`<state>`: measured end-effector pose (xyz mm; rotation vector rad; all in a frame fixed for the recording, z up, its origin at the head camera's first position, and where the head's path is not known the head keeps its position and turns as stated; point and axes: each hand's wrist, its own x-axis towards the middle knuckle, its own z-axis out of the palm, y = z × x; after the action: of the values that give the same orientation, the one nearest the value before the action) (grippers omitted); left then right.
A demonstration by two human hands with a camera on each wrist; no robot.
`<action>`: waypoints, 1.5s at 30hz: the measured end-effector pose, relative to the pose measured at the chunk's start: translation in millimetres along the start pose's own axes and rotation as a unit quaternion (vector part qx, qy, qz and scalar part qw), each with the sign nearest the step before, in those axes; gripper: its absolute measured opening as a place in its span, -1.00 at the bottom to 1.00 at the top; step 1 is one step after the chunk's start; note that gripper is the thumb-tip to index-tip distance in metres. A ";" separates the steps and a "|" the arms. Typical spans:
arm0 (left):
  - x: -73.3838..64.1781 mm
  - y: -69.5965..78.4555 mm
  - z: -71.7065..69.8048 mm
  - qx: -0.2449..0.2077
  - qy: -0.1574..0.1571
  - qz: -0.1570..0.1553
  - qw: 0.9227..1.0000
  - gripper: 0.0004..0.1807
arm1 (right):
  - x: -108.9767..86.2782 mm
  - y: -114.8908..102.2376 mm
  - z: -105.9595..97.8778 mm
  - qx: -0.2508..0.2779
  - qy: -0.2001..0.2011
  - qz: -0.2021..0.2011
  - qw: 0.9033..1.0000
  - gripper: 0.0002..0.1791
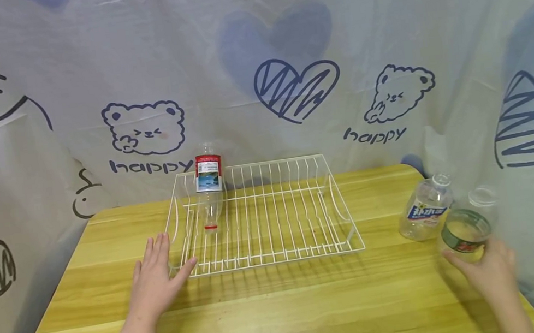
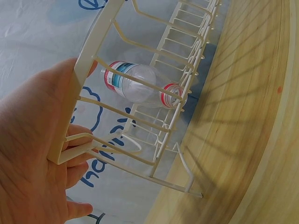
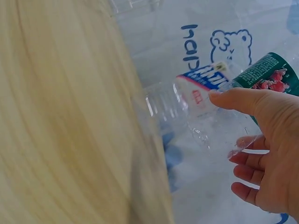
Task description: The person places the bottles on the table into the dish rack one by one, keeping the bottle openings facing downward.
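My left hand [image 1: 153,281] rests at the front left corner of a white wire dish rack [image 1: 277,256], fingers stretched along its side and thumb near the front rail. In the left wrist view, the palm lies against the rack's end rail [image 2: 88,56]. A clear plastic bottle with a red and blue label [image 1: 209,173] leans inside the rack, its red-ringed neck pointing down. At the right, my right hand [image 1: 493,267] holds a clear plastic bottle with a green label [image 1: 467,229] between thumb and fingers. The bottle tilts slightly. Beside it stands a clear bottle with a blue and white label [image 1: 425,211].
The wooden table [image 1: 288,312] carries the rack near its back edge. A white curtain [image 1: 214,46] with blue hearts and bear drawings hangs behind and along both sides. The two right-hand bottles are close together near the table's right edge.
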<state>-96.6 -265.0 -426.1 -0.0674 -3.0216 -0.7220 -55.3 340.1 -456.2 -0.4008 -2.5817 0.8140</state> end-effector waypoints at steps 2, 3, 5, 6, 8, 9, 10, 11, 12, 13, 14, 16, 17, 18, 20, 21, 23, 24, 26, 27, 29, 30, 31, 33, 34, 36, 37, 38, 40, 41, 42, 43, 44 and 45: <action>-0.3 -0.1 0.0 -0.002 -0.001 0.000 1.000 0.04 | -1.3 -4.7 -2.3 -0.007 -0.001 -0.002 1.000 -0.24; -0.4 -0.2 0.1 -0.002 -0.001 0.000 1.000 0.04 | -2.0 -7.2 -3.5 -0.012 0.000 -0.005 1.000 -0.25; -0.5 -0.5 0.2 -0.003 0.000 0.000 1.000 0.04 | -3.3 -12.7 -5.4 -0.024 0.003 -0.016 1.000 -0.27; -0.4 -0.6 0.2 -0.003 0.000 0.001 1.000 0.05 | -3.8 -15.3 -6.1 -0.029 0.005 -0.022 0.999 -0.28; -0.3 -0.9 0.4 -0.002 0.001 0.002 1.000 0.05 | -5.2 -21.0 -7.2 -0.037 0.012 -0.035 0.999 -0.30; -0.1 -0.9 0.4 -0.002 0.001 0.002 1.000 0.05 | -5.3 -23.6 -7.6 -0.040 0.017 -0.043 0.998 -0.29; 0.1 -0.9 0.5 -0.001 0.002 0.003 1.000 0.05 | -5.5 -26.4 -7.9 -0.041 0.020 -0.049 0.998 -0.28; 0.2 -0.9 0.5 -0.001 0.002 0.003 1.000 0.05 | -5.7 -28.9 -8.2 -0.041 0.023 -0.055 0.997 -0.27; 0.3 -0.9 0.5 -0.001 0.001 0.003 1.000 0.05 | -5.7 -31.4 -8.4 -0.040 0.026 -0.062 0.997 -0.25; 0.4 -0.8 0.6 -0.002 0.001 0.003 1.000 0.05 | -5.7 -33.9 -8.7 -0.039 0.029 -0.069 0.996 -0.24; 0.4 -0.7 0.6 -0.002 0.001 0.002 1.000 0.05 | -5.5 -36.3 -8.9 -0.039 0.033 -0.077 0.996 -0.22; 0.4 -0.6 0.6 -0.002 0.001 0.002 1.000 0.05 | -5.8 -40.8 -9.1 -0.040 0.038 -0.089 0.995 -0.20; 0.3 -0.6 0.6 -0.002 0.001 0.002 1.000 0.05 | -5.9 -43.2 -9.2 -0.041 0.041 -0.094 0.994 -0.19; 0.3 -0.5 0.6 -0.002 0.002 0.002 1.000 0.05 | -5.8 -45.4 -9.2 -0.044 0.046 -0.100 0.993 -0.18; 0.2 -0.3 0.6 -0.001 0.002 0.003 1.000 0.05 | -5.7 -49.7 -8.9 -0.048 0.054 -0.109 0.991 -0.18; 0.2 -0.2 0.5 -0.001 0.003 0.003 1.000 0.04 | -5.4 -52.2 -8.7 -0.051 0.058 -0.113 0.991 -0.17; 0.1 0.2 0.3 0.000 0.003 0.002 1.000 0.04 | -4.1 -56.8 -8.1 -0.056 0.067 -0.126 0.988 -0.17; 0.0 0.4 0.2 0.001 0.003 0.002 1.000 0.04 | -3.5 -59.0 -7.8 -0.060 0.072 -0.133 0.987 -0.16; -0.2 0.8 -0.2 0.002 0.002 0.001 1.000 0.04 | -1.9 -63.4 -7.2 -0.067 0.080 -0.151 0.983 -0.15; -0.2 1.0 -0.3 0.002 0.001 0.000 1.000 0.04 | -1.0 -64.9 -6.3 -0.070 0.086 -0.162 0.981 -0.15; -0.5 1.4 -0.6 0.003 0.001 -0.001 1.000 0.05 | 1.2 -67.8 -4.8 -0.071 0.098 -0.186 0.975 -0.15; -0.5 1.6 -0.8 0.003 0.001 -0.002 1.000 0.05 | 2.4 -69.3 -3.9 -0.073 0.101 -0.195 0.973 -0.14; -0.6 1.8 -0.9 0.003 0.001 -0.002 1.000 0.05 | 3.9 -70.5 -3.1 -0.074 0.104 -0.205 0.970 -0.14; -0.8 2.1 -1.2 0.003 0.002 -0.002 1.000 0.05 | 6.9 -72.8 -1.4 -0.079 0.110 -0.223 0.965 -0.13; -0.9 2.2 -1.4 0.003 0.003 -0.002 1.000 0.05 | 8.2 -74.1 -1.0 -0.081 0.111 -0.230 0.963 -0.12; -0.9 2.4 -1.5 0.004 0.003 -0.002 1.000 0.05 | 10.4 -76.4 0.5 -0.085 0.113 -0.243 0.960 -0.12; -0.9 2.3 -1.5 0.004 0.003 -0.002 1.000 0.05 | 11.2 -77.6 1.5 -0.086 0.116 -0.251 0.957 -0.12; -0.9 2.3 -1.5 0.004 0.003 -0.002 1.000 0.05 | 11.8 -79.0 2.6 -0.084 0.119 -0.258 0.955 -0.12; -0.9 2.3 -1.3 0.005 0.003 -0.002 1.000 0.05 | 12.8 -82.1 5.3 -0.078 0.127 -0.275 0.950 -0.12; -1.0 2.2 -1.2 0.006 0.003 -0.002 1.000 0.05 | 13.2 -83.9 6.6 -0.074 0.131 -0.281 0.948 -0.12; -1.0 2.1 -1.1 0.005 0.003 -0.002 1.000 0.04 | 13.6 -85.8 7.8 -0.071 0.135 -0.287 0.946 -0.12; -1.0 2.0 -1.0 0.005 0.003 -0.002 1.000 0.04 | 14.2 -87.6 8.9 -0.068 0.140 -0.294 0.943 -0.13; -0.9 1.9 -0.8 0.006 0.005 -0.002 1.000 0.04 | 14.9 -89.4 9.8 -0.066 0.143 -0.300 0.941 -0.13; -0.9 1.8 -0.5 0.006 0.006 -0.002 1.000 0.04 | 15.5 -91.2 10.7 -0.065 0.146 -0.305 0.939 -0.14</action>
<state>-95.6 -263.7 -424.8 -0.0576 -3.0155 -0.7006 -87.2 268.9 -405.3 0.2300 -2.2753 0.3308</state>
